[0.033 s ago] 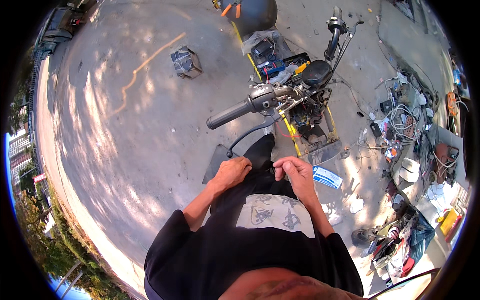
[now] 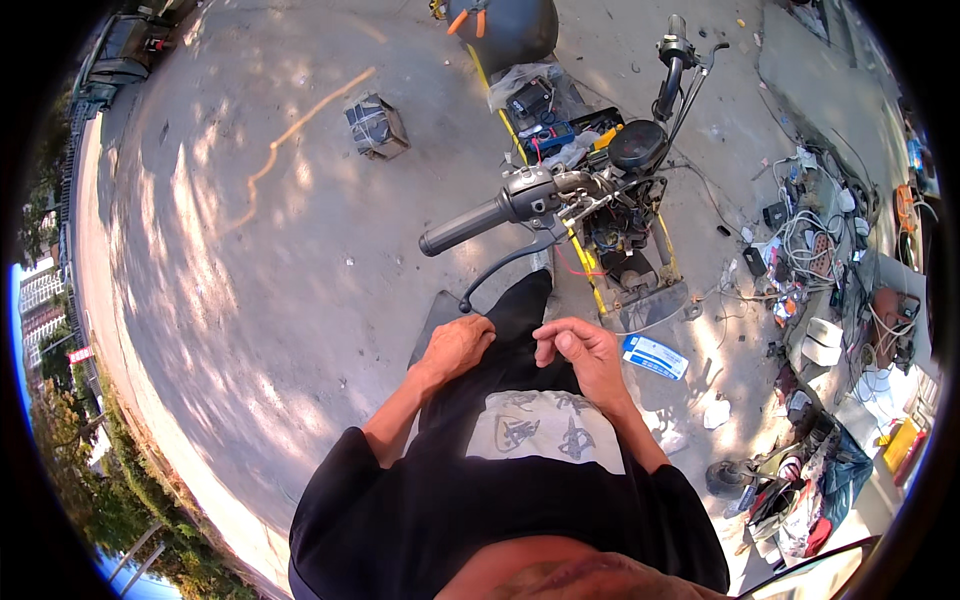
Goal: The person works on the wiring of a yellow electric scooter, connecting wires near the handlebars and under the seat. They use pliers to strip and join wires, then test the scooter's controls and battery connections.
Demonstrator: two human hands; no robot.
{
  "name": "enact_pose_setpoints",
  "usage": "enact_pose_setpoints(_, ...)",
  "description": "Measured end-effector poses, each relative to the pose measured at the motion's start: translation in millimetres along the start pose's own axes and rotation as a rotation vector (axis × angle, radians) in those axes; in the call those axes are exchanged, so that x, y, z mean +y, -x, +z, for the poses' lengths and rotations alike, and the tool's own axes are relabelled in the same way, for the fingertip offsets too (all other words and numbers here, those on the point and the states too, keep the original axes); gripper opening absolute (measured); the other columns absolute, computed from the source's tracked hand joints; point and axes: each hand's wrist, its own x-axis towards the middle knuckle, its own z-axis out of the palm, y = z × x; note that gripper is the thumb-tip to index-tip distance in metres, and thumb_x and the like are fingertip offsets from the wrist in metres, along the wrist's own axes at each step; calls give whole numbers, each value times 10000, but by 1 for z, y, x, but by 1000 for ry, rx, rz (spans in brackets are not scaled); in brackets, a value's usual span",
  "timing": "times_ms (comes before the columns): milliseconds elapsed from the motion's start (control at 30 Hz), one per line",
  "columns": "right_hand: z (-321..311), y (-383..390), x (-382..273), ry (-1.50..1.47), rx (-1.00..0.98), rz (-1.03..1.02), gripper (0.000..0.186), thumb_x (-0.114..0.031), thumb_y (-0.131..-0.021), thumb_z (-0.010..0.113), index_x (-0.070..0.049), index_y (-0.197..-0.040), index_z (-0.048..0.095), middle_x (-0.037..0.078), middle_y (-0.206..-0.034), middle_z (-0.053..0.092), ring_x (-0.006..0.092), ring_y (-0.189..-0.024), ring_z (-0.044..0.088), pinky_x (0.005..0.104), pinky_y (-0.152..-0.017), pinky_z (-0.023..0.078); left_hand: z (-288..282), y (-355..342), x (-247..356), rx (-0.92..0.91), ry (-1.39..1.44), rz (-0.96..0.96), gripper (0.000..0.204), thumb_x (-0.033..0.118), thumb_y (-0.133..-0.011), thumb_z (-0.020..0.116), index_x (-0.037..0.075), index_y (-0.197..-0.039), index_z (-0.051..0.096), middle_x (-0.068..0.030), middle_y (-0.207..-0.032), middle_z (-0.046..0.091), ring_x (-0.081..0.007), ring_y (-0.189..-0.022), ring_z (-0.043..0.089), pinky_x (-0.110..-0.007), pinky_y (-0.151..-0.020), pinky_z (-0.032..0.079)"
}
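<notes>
My left hand [image 2: 455,350] is closed against the dark trouser leg [image 2: 520,305], its fingertips hidden, so what it grips cannot be made out. To its right, my right hand [image 2: 580,355] is loosely bent with thumb and fingers apart and nothing visible in them. Just beyond both hands stands a partly stripped two-wheeler: black left handlebar grip [image 2: 465,225] with a curved lever [image 2: 490,275], round black display [image 2: 637,146], exposed wiring [image 2: 620,230] and a yellow-edged frame [image 2: 670,250]. A blue and white flat packet [image 2: 653,358] lies right of my right hand.
A strapped battery-like block [image 2: 378,125] sits on the concrete ground at upper left. Tools and a meter [image 2: 550,135] rest on the vehicle, below its black seat [image 2: 515,30] with orange-handled pliers. Tangled cables and parts [image 2: 810,240] and a pile of cloths [image 2: 810,480] line the right side.
My right hand has shifted slightly left, toward my left hand, and the view has moved a little. Otherwise the scene looks the same.
</notes>
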Motion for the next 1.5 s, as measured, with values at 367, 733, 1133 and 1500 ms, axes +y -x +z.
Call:
enact_pose_setpoints(367,162,-85,35,-134,81,-50,775,-383,-1111,548,25,-1646,163,250,-1654,328,300,-1441,479,420,-1182,431,-80,27,-95,63,81,-31,210,230,-1030,610,51,-1092,700,-184,-1029,716,-409,-951,691,-496,-804,538)
enact_pose_setpoints(733,194,-174,47,-611,838,-429,389,-359,-1134,470,-66,-1391,464,137,-1339,624,278,-1182,648,446,-989,533,-285,-63,-220,70,-94,190,145,161,-1011,641,49,-1073,707,-164,-1022,731,-394,-934,697,-460,-823,547)
enact_pose_setpoints(1133,202,-225,51,-140,1414,-576,219,-207,-1110,552,-42,-1252,577,28,-917,617,91,-665,581,271,-546,487,-352,-137,-236,-14,-220,434,135,141,-1011,627,50,-1069,709,-158,-1039,722,-386,-971,691,-473,-839,545)
enact_pose_setpoints(1500,216,-243,43,66,1630,-337,317,-151,-1094,544,-80,-1402,572,-3,-924,570,58,-675,537,232,-538,445,-386,-227,-196,-28,-259,621,124,162,-989,633,55,-1012,690,-142,-967,697,-382,-920,687,-488,-802,549)
